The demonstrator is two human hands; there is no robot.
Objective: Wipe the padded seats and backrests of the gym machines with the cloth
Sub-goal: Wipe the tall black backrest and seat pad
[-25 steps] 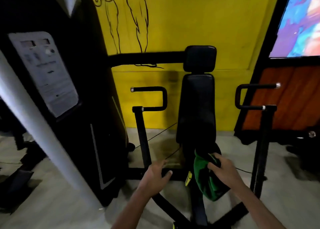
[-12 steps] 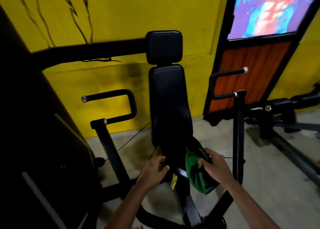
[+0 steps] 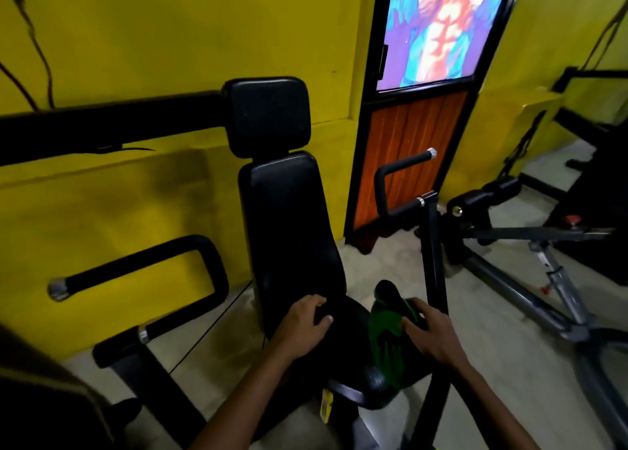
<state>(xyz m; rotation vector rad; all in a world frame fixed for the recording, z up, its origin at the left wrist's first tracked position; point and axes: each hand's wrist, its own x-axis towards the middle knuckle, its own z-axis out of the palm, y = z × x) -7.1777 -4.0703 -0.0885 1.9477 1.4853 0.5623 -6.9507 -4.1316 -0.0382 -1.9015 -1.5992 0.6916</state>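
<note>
Nearest us, our right hand (image 3: 430,334) curls its grip around a bunched green cloth (image 3: 387,344) and holds it on the right edge of the round black padded seat (image 3: 353,364). Our left hand (image 3: 306,327) rests on the back part of that seat, fingers loosely bent and touching the padding, holding nothing. Rising directly behind the seat we see the tall black padded backrest (image 3: 289,232), and above it the square black headrest pad (image 3: 268,116). Left of the seat stands a black looped handle with a silver end cap (image 3: 136,272); right of the seat stands its matching handle (image 3: 404,184). Beyond the seat is the yellow wall (image 3: 136,41), and to the right of it a black-framed door with an orange panel (image 3: 407,157).
</note>
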